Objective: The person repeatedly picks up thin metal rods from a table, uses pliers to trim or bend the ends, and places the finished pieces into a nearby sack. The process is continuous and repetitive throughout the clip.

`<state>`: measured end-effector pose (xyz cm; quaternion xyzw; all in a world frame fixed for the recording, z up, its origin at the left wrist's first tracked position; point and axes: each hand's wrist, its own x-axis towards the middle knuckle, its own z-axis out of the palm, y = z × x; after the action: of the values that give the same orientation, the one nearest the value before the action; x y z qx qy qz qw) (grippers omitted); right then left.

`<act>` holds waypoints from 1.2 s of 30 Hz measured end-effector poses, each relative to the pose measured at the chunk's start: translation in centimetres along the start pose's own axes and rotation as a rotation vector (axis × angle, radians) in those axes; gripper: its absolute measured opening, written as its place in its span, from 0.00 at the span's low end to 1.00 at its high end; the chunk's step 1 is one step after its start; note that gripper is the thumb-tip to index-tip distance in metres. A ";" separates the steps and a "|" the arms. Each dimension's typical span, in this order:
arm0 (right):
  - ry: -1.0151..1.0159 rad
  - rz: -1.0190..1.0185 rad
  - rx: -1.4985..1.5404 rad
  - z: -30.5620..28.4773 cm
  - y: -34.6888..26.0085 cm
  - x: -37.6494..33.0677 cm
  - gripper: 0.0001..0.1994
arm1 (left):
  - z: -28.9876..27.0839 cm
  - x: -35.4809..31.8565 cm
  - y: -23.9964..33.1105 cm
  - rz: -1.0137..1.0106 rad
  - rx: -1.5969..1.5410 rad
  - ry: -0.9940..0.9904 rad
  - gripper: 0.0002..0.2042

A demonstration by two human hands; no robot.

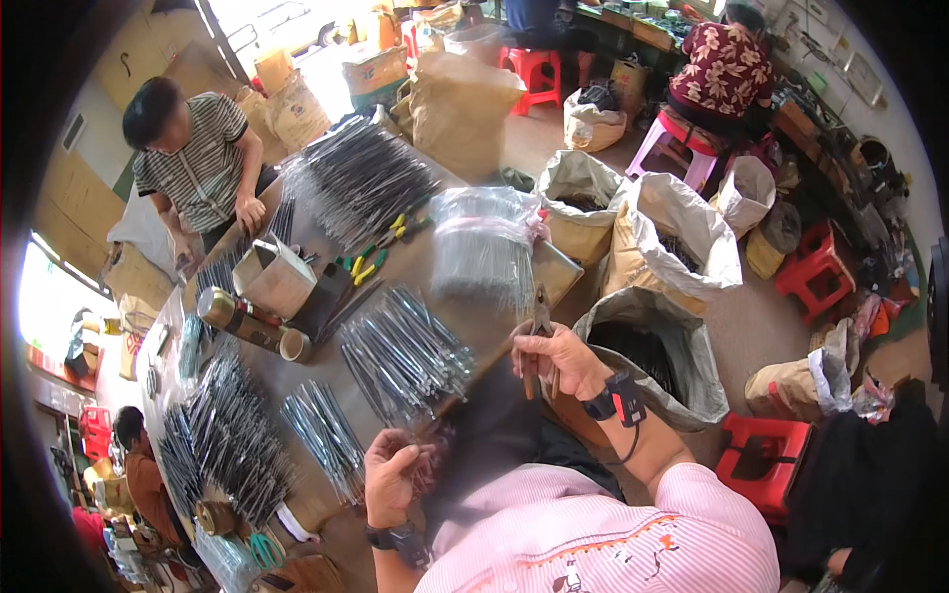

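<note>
Small workshop, hand-assembly kind. Long worktable (465, 267) at centre heaped with bundles of thin metal rods (405, 356); pliers (371, 265) among them. Open sacks (682, 237) on floor at 2 o'clock. Red plastic stools (761, 460) at 4 and 12 o'clock. Cardboard boxes (374, 71) at 12. Other workers seated at 10 and 1 o'clock.

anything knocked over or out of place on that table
One thing stands out: a gold can lies on its side near the cardboard box, among piles of metal rods. Otherwise the rods sit in sorted heaps. The right hand holds pliers; the left hand pinches something too small to tell.
</note>
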<state>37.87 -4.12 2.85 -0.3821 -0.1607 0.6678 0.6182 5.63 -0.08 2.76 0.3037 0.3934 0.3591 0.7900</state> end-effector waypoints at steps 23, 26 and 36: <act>0.014 -0.250 -0.516 6.2 6.5 -2.0 0.10 | 5.0 1.5 -2.0 0.108 0.213 -0.126 0.06; 0.061 -0.311 -0.492 6.6 6.6 -1.9 0.11 | 4.6 1.7 -2.3 0.080 0.155 -0.105 0.07; 0.117 -0.259 -0.388 5.3 3.9 -1.1 0.11 | 4.8 0.6 -2.2 -0.035 0.244 -0.199 0.12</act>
<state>31.29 -4.47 4.02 -0.5082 -0.2975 0.5161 0.6220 10.68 -1.79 3.26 0.4247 0.3591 0.2631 0.7883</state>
